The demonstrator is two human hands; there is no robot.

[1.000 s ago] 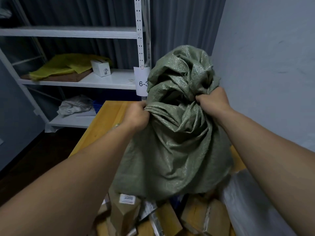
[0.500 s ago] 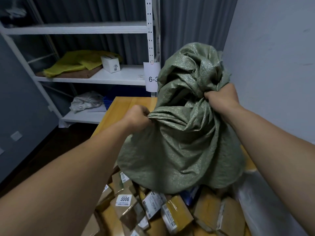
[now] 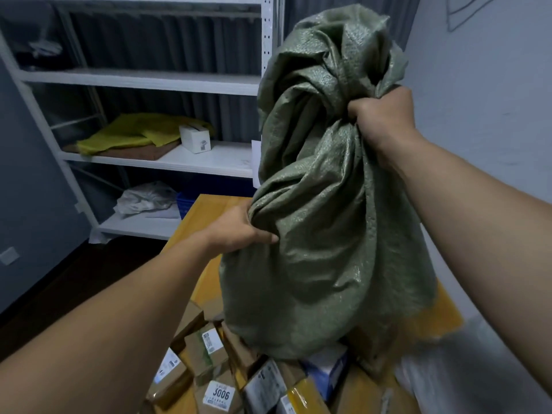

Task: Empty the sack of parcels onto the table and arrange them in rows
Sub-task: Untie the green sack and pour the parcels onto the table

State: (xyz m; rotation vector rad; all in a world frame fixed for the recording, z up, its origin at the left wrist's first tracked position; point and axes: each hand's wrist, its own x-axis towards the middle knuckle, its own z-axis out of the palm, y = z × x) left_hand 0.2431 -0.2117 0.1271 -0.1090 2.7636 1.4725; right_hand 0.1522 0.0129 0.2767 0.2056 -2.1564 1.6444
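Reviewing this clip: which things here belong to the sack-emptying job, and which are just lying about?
Job: green sack, gripped by left hand and right hand; parcels heaped beneath it; wooden table.
Lying about: white shelving; yellow cloth; small white box; crumpled white bag; blue crate.

Dim, cool, bluish indoor light, source unclear. Faint sheen on the woven sack (image 3: 328,219) at centre. Floor (image 3: 74,288) at 8 o'clock sinks into shadow. Shelf rack (image 3: 134,80) at 10 o'clock bows from wide-angle distortion; overall slightly soft.
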